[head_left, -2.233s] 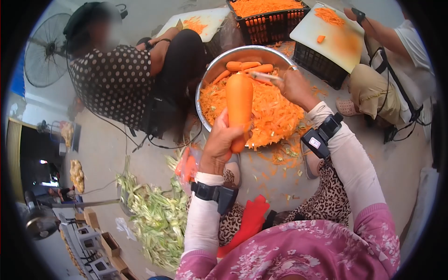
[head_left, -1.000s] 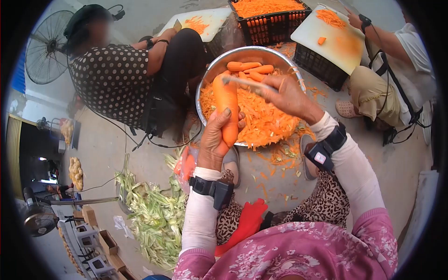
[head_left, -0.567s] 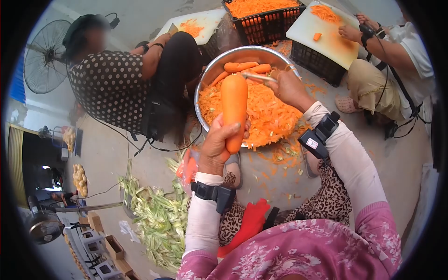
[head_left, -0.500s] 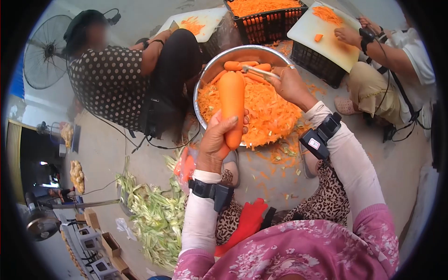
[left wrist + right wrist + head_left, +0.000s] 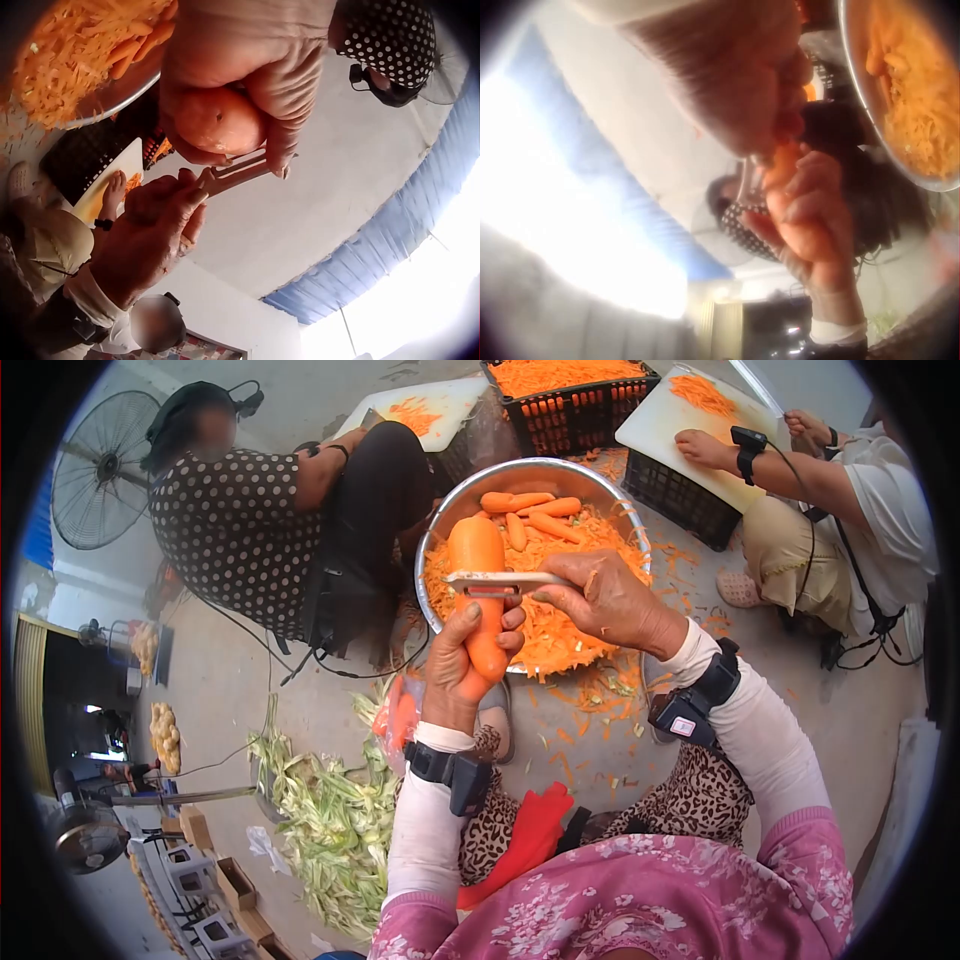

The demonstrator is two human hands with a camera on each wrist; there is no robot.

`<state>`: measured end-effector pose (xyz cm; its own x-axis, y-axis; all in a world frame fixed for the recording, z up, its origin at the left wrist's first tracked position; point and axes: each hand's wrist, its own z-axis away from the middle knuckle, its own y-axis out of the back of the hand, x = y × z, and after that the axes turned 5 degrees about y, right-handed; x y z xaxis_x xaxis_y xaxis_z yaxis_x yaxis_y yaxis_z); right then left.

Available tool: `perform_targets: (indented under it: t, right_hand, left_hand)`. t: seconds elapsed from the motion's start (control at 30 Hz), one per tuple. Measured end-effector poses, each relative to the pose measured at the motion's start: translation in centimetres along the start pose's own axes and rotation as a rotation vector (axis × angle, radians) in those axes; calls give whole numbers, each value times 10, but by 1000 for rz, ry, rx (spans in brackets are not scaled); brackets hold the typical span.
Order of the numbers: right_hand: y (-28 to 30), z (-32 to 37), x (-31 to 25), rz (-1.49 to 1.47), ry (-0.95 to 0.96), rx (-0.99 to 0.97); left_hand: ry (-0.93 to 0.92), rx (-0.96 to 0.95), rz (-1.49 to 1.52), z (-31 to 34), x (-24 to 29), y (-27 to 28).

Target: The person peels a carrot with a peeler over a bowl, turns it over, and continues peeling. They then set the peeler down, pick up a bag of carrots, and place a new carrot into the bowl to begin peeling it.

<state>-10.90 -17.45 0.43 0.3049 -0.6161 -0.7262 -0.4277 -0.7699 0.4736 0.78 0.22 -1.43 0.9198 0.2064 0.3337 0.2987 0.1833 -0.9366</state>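
Left hand: my left hand (image 5: 462,660) is gripping the large carrot (image 5: 476,548) near its lower end, fingers curling round it.
Right hand: my right hand (image 5: 612,602) is gripping the peeler (image 5: 508,578) by its handle.
Peeler: it is lying crosswise over the large carrot, just above my left fingers.
Carrot: it is slanting over the near-left part of the metal basin (image 5: 422,582).
Basin: it is holding orange shreds (image 5: 565,643), with smaller carrots (image 5: 552,507) lying toward its far side.

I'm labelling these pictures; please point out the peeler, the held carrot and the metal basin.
Peeler (image 5: 532,579), head view: handle, beside the fingers.
Held carrot (image 5: 476,545), head view: broad upper end.
Metal basin (image 5: 460,503), head view: inner wall, upper left.
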Motion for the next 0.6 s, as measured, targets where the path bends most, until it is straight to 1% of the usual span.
perform_targets:
  t: [0.03,0.07,0.1,0.13,0.17,0.2,0.23,0.27,0.3,0.33,0.37,0.4,0.43,0.5,0.53,0.6]
  right_hand:
    - [0,-3,7,0,-3,1]
    - [2,-8,15,93,12,98]
    - [4,-13,24,187,26,196]
    - [11,-20,37,356,-13,162]
    - [12,-18,52,352,-17,166]
    - [9,-14,71,354,-141,126]
    - [9,-13,77,355,-269,81]
    - [10,-13,84,333,-319,111]
    - [12,-13,78,336,-314,92]
    - [18,-16,66,324,-355,118]
    - [20,-18,59,309,-398,156]
    - [20,-19,58,269,-380,200]
    - [21,-18,55,266,-381,202]
    - [23,-18,41,65,-385,240]
    - [23,-17,33,65,-380,232]
    - [21,-11,14,91,-177,161]
  left_hand:
    - [55,-43,18,0,0,-1]
    - [65,-15,-78,1,-1,-4]
    - [69,-12,-77,2,-2,-6]
    - [74,-6,-178,3,-3,-8]
    - [78,3,-281,4,-2,-11]
    - [93,-36,-301,4,0,-13]
    - [97,-35,-303,2,2,-13]
    - [76,-11,-316,2,2,-12]
    - [46,12,-322,2,0,-10]
    - [0,21,-323,-1,-2,-9]
    - [-6,18,-325,-1,-3,-10]
    - [-34,66,-323,-2,-4,-12]
    - [-62,115,-321,-2,-5,-14]
    - [-74,125,-298,0,-4,-15]
    - [-87,131,-272,1,-4,-15]
    - [-92,123,-264,1,-3,-10]
